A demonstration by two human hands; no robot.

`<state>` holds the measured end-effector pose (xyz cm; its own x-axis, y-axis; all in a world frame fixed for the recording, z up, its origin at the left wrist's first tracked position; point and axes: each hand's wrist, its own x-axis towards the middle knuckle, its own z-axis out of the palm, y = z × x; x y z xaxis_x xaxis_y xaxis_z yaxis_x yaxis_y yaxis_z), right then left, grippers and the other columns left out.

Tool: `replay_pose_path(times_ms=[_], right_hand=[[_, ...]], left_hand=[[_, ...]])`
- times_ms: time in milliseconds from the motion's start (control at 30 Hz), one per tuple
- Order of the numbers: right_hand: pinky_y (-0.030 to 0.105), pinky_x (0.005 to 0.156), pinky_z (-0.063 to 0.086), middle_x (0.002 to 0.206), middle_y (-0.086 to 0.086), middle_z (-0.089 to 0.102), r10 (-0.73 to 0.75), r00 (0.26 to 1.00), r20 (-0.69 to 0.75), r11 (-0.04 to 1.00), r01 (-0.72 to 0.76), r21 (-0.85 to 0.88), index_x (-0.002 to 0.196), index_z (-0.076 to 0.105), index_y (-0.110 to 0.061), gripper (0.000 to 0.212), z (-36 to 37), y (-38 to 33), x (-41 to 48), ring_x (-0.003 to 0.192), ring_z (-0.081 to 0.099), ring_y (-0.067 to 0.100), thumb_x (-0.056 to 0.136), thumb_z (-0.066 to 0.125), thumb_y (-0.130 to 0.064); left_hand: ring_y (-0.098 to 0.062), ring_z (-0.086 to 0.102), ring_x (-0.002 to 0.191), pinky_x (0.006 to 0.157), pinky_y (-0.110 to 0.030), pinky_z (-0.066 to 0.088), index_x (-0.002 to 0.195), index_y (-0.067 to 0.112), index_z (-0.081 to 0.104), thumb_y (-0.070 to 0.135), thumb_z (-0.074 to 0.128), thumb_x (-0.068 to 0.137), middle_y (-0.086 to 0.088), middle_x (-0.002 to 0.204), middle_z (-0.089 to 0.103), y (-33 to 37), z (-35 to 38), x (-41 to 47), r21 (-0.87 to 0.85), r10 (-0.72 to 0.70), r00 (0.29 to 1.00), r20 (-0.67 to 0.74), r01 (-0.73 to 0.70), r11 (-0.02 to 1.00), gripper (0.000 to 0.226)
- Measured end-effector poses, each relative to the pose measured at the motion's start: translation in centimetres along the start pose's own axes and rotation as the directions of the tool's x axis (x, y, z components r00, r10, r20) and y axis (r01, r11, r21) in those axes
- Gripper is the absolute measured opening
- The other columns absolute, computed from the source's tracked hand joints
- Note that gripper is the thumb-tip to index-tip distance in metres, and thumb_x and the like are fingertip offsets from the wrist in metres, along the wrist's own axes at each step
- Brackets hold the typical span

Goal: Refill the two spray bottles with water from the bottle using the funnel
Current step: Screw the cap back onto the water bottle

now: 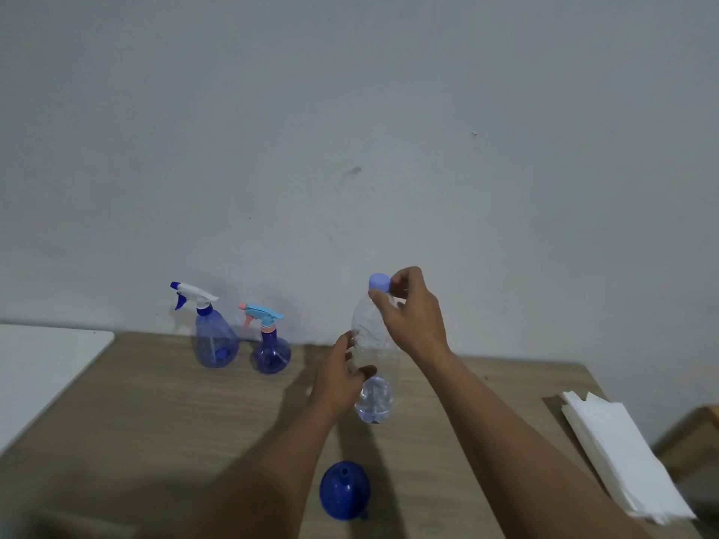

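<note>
While my left hand (342, 373) holds the water bottle (374, 359) in a closed grip, my right hand (412, 309) pinches its cap (379, 282), seemingly still on.

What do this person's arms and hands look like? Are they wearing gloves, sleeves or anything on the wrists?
Both arms are bare as far as the picture shows, with no sleeve in view. The left hand and the right hand wear no gloves, and no watch, bracelet or ring is visible. No markings show on either forearm.
</note>
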<state>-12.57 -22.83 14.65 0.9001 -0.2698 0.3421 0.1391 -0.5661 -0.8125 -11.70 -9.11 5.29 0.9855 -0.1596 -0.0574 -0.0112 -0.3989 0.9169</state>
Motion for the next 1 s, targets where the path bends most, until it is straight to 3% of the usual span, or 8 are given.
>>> replay_pose_path(times_ms=[100, 233, 367, 500, 600, 767, 867, 1000], right_hand=[[0.038, 0.091, 0.054, 0.114, -0.016, 0.067, -0.036, 0.998, 0.055, 0.998, 0.038, -0.042, 0.126, 0.057, -0.032, 0.036, -0.4, -0.2, 0.5, 0.107, 0.064, 0.005, 0.096, 0.057, -0.05], [0.041, 0.088, 0.056, 0.113, -0.019, 0.066, -0.019, 0.999, 0.041, 0.998, 0.022, -0.057, 0.115, 0.062, -0.03, 0.024, -0.7, -0.6, 0.9, 0.1, 0.065, 0.006, 0.095, 0.06, -0.042], [0.04, 0.088, 0.055, 0.113, -0.021, 0.065, -0.008, 1.0, 0.01, 0.998, 0.009, -0.069, 0.115, 0.06, -0.031, 0.023, -0.7, -0.4, 0.7, 0.102, 0.064, 0.005, 0.095, 0.061, -0.043], [0.033, 0.096, 0.049, 0.142, -0.019, 0.052, 0.003, 0.999, 0.037, 1.0, -0.003, -0.02, 0.145, 0.039, -0.036, 0.07, -0.3, 0.6, -1.0, 0.12, 0.056, 0.006, 0.085, 0.072, -0.053], [0.036, 0.108, 0.044, 0.158, -0.01, 0.037, 0.058, 0.993, 0.107, 0.996, -0.064, 0.058, 0.157, 0.017, -0.036, 0.101, 0.3, 2.3, -2.9, 0.137, 0.045, 0.016, 0.079, 0.08, -0.049], [0.023, 0.093, 0.039, 0.158, 0.002, 0.039, 0.119, 0.974, 0.192, 0.988, -0.136, 0.074, 0.16, -0.001, -0.028, 0.107, 1.9, 4.9, -5.4, 0.135, 0.049, 0.021, 0.088, 0.077, -0.03], [0.031, 0.098, 0.044, 0.154, 0.008, 0.041, 0.147, 0.974, 0.17, 0.981, -0.165, 0.101, 0.159, -0.007, -0.033, 0.108, 3.2, 6.4, -6.2, 0.133, 0.051, 0.025, 0.089, 0.075, -0.027], [0.04, 0.108, 0.044, 0.154, 0.009, 0.037, 0.153, 0.984, 0.092, 0.981, -0.163, 0.109, 0.157, -0.007, -0.042, 0.112, 4.8, 7.3, -6.7, 0.136, 0.046, 0.023, 0.086, 0.078, -0.028]], left_hand=[[-0.018, 0.05, 0.128, 0.095, -0.029, 0.046, 0.141, 0.028, 0.043, 0.012, 0.074, 0.085, 0.003, 0.137, 0.054, -0.1, 0.1, 0.1, -0.03, -0.011, 1.0, 0.01, 0.011, 0.999, 0.066], [-0.019, 0.05, 0.129, 0.093, -0.025, 0.043, 0.142, 0.026, 0.042, 0.01, 0.072, 0.087, 0.001, 0.139, 0.053, 0.1, 0.3, 0.2, -0.034, -0.01, 1.0, 0.007, 0.01, 0.999, 0.065], [-0.02, 0.051, 0.128, 0.104, -0.038, 0.048, 0.142, 0.026, 0.044, 0.008, 0.075, 0.083, 0.001, 0.138, 0.055, 0.1, 0.3, 0.4, -0.048, -0.006, 1.0, 0.018, 0.007, 0.999, 0.069], [-0.015, 0.054, 0.123, 0.097, -0.03, 0.049, 0.138, 0.026, 0.046, 0.011, 0.076, 0.083, 0.006, 0.129, 0.057, 0.0, 0.4, 0.4, -0.037, 0.0, 1.0, 0.015, 0.001, 0.999, 0.065], [-0.017, 0.056, 0.122, 0.101, -0.033, 0.048, 0.14, 0.023, 0.045, 0.017, 0.077, 0.081, 0.003, 0.131, 0.058, -0.2, 0.5, -0.1, -0.005, 0.07, 0.997, -0.038, -0.07, 0.998, 0.068], [-0.019, 0.051, 0.128, 0.102, -0.04, 0.048, 0.148, 0.031, 0.034, 0.031, 0.072, 0.086, 0.001, 0.144, 0.05, -2.1, 0.2, -2.6, 0.028, -0.013, 0.996, -0.084, 0.016, 0.999, 0.072], [-0.017, 0.053, 0.124, 0.098, -0.03, 0.045, 0.143, 0.025, 0.044, 0.042, 0.067, 0.088, -0.001, 0.14, 0.054, -5.0, -0.1, -5.7, 0.241, -0.024, 0.998, -0.054, 0.037, 0.97, 0.062], [-0.014, 0.052, 0.125, 0.104, -0.027, 0.041, 0.137, 0.027, 0.052, 0.06, 0.076, 0.071, 0.004, 0.138, 0.056, -8.2, -0.6, -9.3, 0.337, -0.103, 0.994, 0.045, 0.082, 0.938, 0.078]])
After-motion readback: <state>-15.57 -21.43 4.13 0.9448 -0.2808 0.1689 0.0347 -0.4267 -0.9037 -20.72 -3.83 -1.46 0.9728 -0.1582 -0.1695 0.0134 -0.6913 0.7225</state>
